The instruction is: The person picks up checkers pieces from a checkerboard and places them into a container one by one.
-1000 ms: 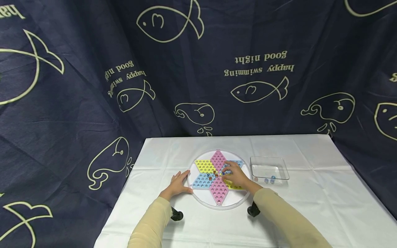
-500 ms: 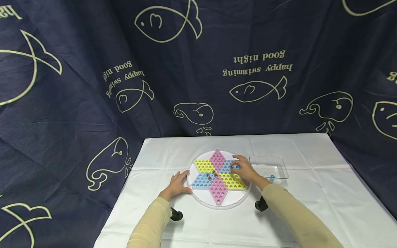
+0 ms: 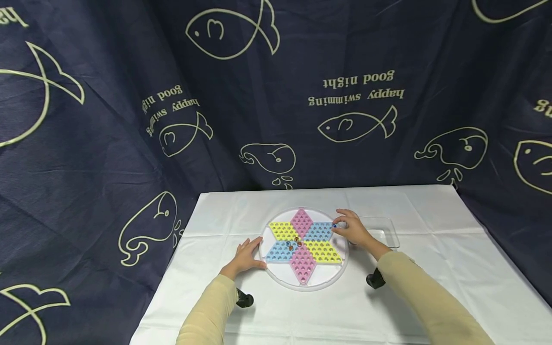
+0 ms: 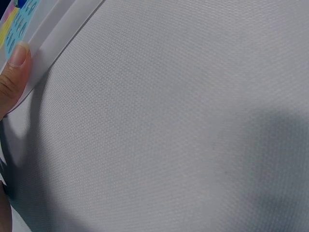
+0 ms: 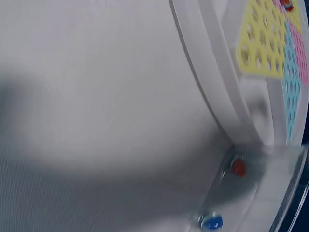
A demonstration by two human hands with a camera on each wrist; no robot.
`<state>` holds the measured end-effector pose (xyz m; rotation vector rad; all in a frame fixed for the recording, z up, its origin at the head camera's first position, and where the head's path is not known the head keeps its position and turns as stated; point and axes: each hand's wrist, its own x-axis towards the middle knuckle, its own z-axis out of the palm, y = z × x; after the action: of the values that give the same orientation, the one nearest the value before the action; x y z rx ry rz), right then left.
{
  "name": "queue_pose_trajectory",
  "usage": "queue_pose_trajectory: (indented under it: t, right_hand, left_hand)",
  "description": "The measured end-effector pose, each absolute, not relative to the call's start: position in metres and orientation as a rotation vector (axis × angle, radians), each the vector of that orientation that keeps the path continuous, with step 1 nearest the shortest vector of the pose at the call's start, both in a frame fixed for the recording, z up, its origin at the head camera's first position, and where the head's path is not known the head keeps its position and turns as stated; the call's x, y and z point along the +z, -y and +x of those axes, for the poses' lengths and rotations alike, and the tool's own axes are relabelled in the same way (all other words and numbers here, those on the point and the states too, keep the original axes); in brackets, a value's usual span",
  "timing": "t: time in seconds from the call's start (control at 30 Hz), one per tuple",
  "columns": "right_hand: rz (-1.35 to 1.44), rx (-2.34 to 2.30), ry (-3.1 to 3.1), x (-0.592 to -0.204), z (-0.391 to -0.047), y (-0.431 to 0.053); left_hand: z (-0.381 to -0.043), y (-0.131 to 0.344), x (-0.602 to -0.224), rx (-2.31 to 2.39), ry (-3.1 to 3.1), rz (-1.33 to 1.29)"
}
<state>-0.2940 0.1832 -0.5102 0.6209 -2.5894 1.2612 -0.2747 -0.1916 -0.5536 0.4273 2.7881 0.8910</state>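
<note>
A round white Chinese checkers board with a pink, yellow and blue star lies on the table. Several red and blue marbles sit in holes near its middle. My left hand rests against the left rim with fingers spread. Its thumb lies on the rim in the left wrist view. Between thumb and fingertip, my right hand pinches a blue marble over the board's right edge, by the tip of the blue section. The right hand and its marble are out of the right wrist view.
A clear plastic box stands right of the board, partly behind the right hand. In the right wrist view a red marble and a blue marble lie in it. White cloth covers the table; a dark fish-print curtain hangs behind.
My right hand has moved right from the board's middle to its right edge, carrying the blue marble, and now overlaps the box. The left hand has stayed at the rim.
</note>
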Motion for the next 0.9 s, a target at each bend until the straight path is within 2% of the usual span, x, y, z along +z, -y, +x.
queue_pose_trajectory:
  t: [0.3, 0.9]
  right_hand:
    - [0.433, 1.188, 2.751, -0.507, -0.299, -0.207]
    - [0.335, 1.211, 2.723, -0.514, -0.291, -0.240]
  left_hand:
    - [-0.274, 0.191, -0.553, 0.906, -2.776, 0.430]
    - [-0.274, 0.191, -0.553, 0.925, -2.775, 0.425]
